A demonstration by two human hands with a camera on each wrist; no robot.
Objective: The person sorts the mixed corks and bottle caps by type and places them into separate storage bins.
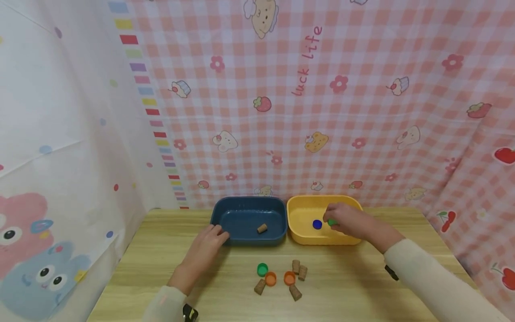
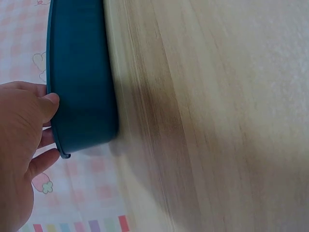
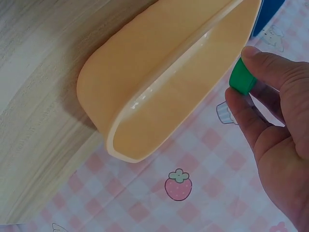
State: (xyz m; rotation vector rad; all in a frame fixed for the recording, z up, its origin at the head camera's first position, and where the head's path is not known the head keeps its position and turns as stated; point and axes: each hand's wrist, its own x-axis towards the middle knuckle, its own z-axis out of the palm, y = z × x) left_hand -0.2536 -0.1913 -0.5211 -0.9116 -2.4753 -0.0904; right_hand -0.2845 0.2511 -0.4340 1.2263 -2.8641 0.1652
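Note:
Over the yellow bin [image 1: 297, 237], my right hand [image 1: 346, 219] pinches a green bottle cap [image 3: 242, 77] between thumb and fingertips. A dark blue bottle cap [image 1: 317, 224] lies inside that bin. My left hand [image 1: 205, 246] holds the near left rim of the navy blue bin [image 1: 237, 221], its thumb [image 2: 50, 102] on the outer side and the other fingers partly hidden behind the rim. One cork [image 1: 262, 228] lies in the navy bin.
Nearer on the wooden table [image 1: 225, 295] are a green cap [image 1: 262, 269], two orange caps, one left [image 1: 271, 279] and one right [image 1: 289, 278], and several corks, one of them [image 1: 295, 293] frontmost. A checked cloth [image 1: 281, 170] hangs behind the two side-by-side bins.

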